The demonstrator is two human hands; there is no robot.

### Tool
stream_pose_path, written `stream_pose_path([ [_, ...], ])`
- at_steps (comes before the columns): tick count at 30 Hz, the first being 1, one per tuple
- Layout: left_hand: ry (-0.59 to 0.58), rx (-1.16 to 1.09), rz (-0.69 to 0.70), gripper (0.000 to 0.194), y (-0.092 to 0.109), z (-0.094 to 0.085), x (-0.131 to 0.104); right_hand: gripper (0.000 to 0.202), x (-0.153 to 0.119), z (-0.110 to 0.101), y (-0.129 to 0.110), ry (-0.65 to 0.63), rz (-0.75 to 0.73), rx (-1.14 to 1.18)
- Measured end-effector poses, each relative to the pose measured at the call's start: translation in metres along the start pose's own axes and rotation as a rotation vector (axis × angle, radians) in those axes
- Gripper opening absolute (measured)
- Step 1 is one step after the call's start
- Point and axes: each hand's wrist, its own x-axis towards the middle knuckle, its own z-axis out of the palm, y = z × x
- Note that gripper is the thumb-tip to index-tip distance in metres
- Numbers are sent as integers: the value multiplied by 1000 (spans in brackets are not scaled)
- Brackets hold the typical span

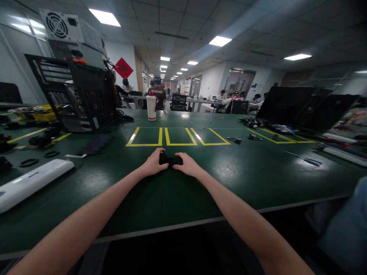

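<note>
Over the middle of the green tabletop (177,198), both hands meet at a small black object (170,161) whose kind I cannot make out. My left hand (154,163) pinches its left end, thumb below and fingers above. At the right end, my right hand (187,164) closes on it with thumb and curled fingers. The fingers cover part of the object. Just beyond the hands, yellow tape outlines (182,144) mark the table.
An opened black computer case (86,93) stands left, a power supply (61,25) on top. Nearer lies a white elongated device (36,181). A white cup (151,107) stands at the back. A screwdriver (308,159), metal connectors (234,139) and dark monitors (286,105) are right. People sit beyond.
</note>
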Motion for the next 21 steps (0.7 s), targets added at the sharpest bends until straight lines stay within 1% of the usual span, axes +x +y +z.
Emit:
stream_pose_path([
  [4,4,12,-36,61,-12,-7,4,58,-3,-6,2,-26,-27,-26],
  [8,9,120,-96,62,-26,-25,6,57,-5,-10,1,-64,-13,-53],
  [11,-29,223,-102,62,-28,-36,7,56,-3,-8,0,-47,-7,-14],
  [14,-106,285,-37,62,-19,-37,10,53,1,-2,-2,-31,-47,-8],
  [18,-266,395,89,63,10,-30,20,50,5,4,-5,-35,-105,-98],
  [21,-400,488,164,64,33,-23,31,43,4,-1,-6,-9,-38,-159],
])
